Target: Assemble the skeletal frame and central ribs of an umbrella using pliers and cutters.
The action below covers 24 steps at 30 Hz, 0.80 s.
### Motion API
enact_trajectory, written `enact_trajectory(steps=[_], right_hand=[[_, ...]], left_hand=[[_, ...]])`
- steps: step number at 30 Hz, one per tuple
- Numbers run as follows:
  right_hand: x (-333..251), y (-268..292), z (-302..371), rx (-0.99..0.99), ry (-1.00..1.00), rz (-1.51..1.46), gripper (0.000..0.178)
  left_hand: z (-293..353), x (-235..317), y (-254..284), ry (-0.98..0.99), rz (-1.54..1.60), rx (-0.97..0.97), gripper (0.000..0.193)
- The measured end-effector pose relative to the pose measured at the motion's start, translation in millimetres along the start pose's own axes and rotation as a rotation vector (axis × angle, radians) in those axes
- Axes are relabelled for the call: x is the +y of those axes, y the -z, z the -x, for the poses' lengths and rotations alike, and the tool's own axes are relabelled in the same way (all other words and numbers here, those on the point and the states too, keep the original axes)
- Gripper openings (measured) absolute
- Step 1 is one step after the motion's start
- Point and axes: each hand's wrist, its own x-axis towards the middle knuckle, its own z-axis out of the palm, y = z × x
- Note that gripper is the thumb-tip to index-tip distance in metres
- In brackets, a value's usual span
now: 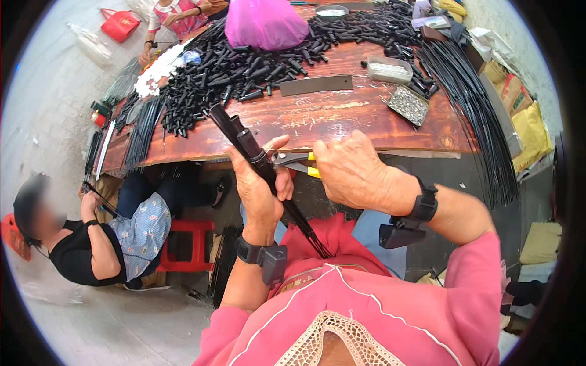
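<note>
My left hand [256,194] grasps a slanted bundle of black rods [263,165] in front of the wooden table [336,127], while my right hand [355,172] clenches yellow-handled pliers [312,172], their jaws at the bundle. Black tubular pieces [226,73] lie heaped beyond.

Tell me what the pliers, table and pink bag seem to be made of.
Pliers: probably steel, greyish and metallic; the smooth yellow handle covers look like plastic or rubber.
Table: apparently wood, with reddish-brown streaks and a shiny finish, though a wood-look covering is possible.
Bag: likely thin plastic, creased, glossy and slightly see-through.
</note>
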Motion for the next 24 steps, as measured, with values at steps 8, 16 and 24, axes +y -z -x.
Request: enact_trajectory(steps=[8,16,24], right_hand=[[-15,-21,2,0.216,-0.143,-0.341,0.024],[3,-45,-4,0.364,0.042,-0.708,0.035],[-10,-33,77,-0.481,0.104,-1.661,0.036]], left_hand=[[1,-2,11,-0.223,0.136,-0.190,0.098],[-2,3,15,-0.143,0.049,-0.209,0.098],[2,2,29,-0.184,0.153,-0.217,0.098]])
